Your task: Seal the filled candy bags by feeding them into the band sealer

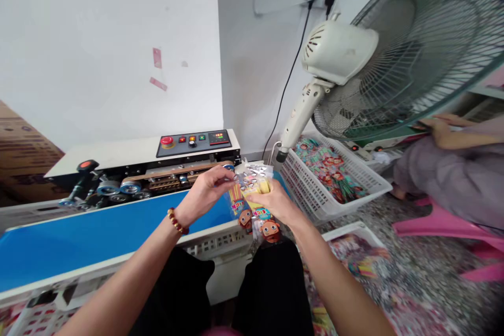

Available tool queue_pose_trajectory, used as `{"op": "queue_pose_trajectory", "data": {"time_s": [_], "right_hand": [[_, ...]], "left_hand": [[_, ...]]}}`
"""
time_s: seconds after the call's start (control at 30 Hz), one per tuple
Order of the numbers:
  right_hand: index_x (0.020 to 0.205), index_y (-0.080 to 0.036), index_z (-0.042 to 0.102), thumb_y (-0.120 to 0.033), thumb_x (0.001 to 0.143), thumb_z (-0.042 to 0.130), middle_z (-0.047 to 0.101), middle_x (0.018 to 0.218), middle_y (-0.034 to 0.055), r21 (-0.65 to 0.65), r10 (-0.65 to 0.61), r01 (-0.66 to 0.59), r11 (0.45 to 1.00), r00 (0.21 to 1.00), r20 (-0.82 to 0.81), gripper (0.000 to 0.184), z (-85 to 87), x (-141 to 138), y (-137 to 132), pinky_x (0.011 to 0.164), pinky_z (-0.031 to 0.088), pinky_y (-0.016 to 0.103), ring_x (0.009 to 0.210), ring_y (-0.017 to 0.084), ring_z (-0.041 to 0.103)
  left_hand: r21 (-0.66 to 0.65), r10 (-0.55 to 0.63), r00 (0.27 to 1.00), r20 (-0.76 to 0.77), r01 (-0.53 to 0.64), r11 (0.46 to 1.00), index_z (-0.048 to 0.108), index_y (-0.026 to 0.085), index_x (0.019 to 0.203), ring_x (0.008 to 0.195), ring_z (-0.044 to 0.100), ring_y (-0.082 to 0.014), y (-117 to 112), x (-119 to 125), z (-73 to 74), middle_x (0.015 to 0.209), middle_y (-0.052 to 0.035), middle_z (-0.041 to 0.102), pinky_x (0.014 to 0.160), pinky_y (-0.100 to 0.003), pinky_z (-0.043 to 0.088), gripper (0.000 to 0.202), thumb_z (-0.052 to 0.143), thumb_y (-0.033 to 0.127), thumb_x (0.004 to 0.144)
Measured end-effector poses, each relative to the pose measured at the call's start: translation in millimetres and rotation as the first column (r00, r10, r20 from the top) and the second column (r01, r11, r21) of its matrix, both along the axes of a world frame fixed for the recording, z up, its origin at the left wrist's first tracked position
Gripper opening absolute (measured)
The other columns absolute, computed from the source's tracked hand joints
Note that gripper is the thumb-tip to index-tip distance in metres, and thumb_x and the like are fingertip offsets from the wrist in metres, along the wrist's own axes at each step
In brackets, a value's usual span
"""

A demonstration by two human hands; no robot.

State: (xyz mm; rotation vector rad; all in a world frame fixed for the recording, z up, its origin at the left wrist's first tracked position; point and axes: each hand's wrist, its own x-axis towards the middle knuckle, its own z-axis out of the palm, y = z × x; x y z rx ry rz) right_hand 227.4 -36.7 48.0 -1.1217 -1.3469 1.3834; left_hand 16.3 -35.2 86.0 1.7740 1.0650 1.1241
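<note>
My left hand [205,189], a bead bracelet on its wrist, pinches the top edge of a clear printed packet [252,189] with cartoon figures. My right hand [275,202] grips a small stack of the same packets from the right side. Both hands hover over the right end of the blue conveyor belt [79,241] of a band sealing machine [157,163]. The machine's control panel [195,143] shows a red button and lit indicators.
A white basket [334,178] of sealed packets stands to the right, another basket [354,252] sits lower on the speckled floor. A large standing fan [394,52] leans overhead. Another person's hand [441,128] and sleeve are at the far right by a pink stool [452,231].
</note>
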Motion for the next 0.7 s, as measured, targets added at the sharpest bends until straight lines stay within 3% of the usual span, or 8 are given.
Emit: {"op": "queue_pose_trajectory", "data": {"time_s": [0.07,0.13,0.23,0.33,0.53,0.7], "right_hand": [[0.086,-0.017,0.074,-0.029,0.058,0.085,0.074,0.082,0.0009,-0.053,-0.048,0.046,0.998,0.999,-0.026,0.033,-4.4,1.0,3.7,0.067,0.054,0.028,0.069,0.017,0.066],[0.085,-0.017,0.074,-0.031,0.055,0.085,0.074,0.080,0.0012,-0.102,-0.097,0.089,0.991,0.992,-0.075,0.034,-8.6,2.5,6.5,0.066,0.054,0.028,0.067,0.017,0.066],[0.083,-0.017,0.075,-0.032,0.052,0.087,0.075,0.078,0.0020,-0.149,-0.146,0.127,0.981,0.981,-0.124,0.037,-14.6,5.3,8.0,0.064,0.053,0.029,0.066,0.018,0.067],[0.082,-0.017,0.075,-0.033,0.050,0.087,0.077,0.077,0.0038,-0.209,-0.205,0.173,0.962,0.968,-0.142,0.038,-22.8,9.6,10.2,0.064,0.054,0.031,0.068,0.023,0.070],[0.078,-0.017,0.074,-0.029,0.046,0.084,0.076,0.072,0.0042,-0.310,-0.372,0.309,0.899,0.913,-0.168,0.036,-49.5,30.2,22.4,0.060,0.053,0.033,0.061,0.023,0.068],[0.078,-0.017,0.072,-0.028,0.048,0.086,0.073,0.068,0.0017,-0.307,-0.425,0.362,0.880,0.889,-0.171,0.034,-57.4,47.8,20.5,0.059,0.051,0.030,0.057,0.019,0.064]], "left_hand": [[-0.089,0.128,0.971,0.200,-0.112,0.990,0.070,0.021,0.105,0.080,0.063,-0.0173,-4.1,3.9,-12.3,0.105,-0.0067,0.069,0.071,-0.029,0.052,0.035,0.075,0.043,0.079],[-0.199,0.225,0.941,0.251,-0.177,0.964,0.069,0.019,0.111,0.072,0.063,-0.0157,-8.9,9.8,-27.5,0.100,-0.0061,0.070,0.061,-0.026,0.049,0.046,0.078,0.047,0.076],[-0.347,0.240,0.957,0.165,-0.171,0.922,0.073,0.015,0.093,0.057,0.057,-0.0136,-11.3,21.3,-50.1,0.071,-0.0030,0.066,0.049,-0.022,0.038,0.042,0.079,0.051,0.071],[-0.464,0.283,0.945,0.162,-0.180,0.867,0.072,0.014,0.077,0.051,0.051,-0.0122,0.0,35.1,-65.4,0.055,-0.0011,0.058,0.043,-0.021,0.029,0.038,0.077,0.051,0.069],[-0.694,0.336,0.942,-0.013,-0.251,0.675,0.062,0.014,0.062,0.039,0.039,-0.0079,48.9,61.6,-68.4,0.042,0.0019,0.046,0.040,-0.019,0.015,0.024,0.077,0.030,0.073],[-0.761,0.315,0.947,-0.062,-0.249,0.600,0.056,0.014,0.059,0.038,0.040,-0.0071,72.1,65.3,-70.5,0.045,0.0015,0.047,0.039,-0.019,0.013,0.025,0.071,0.021,0.077]]}}
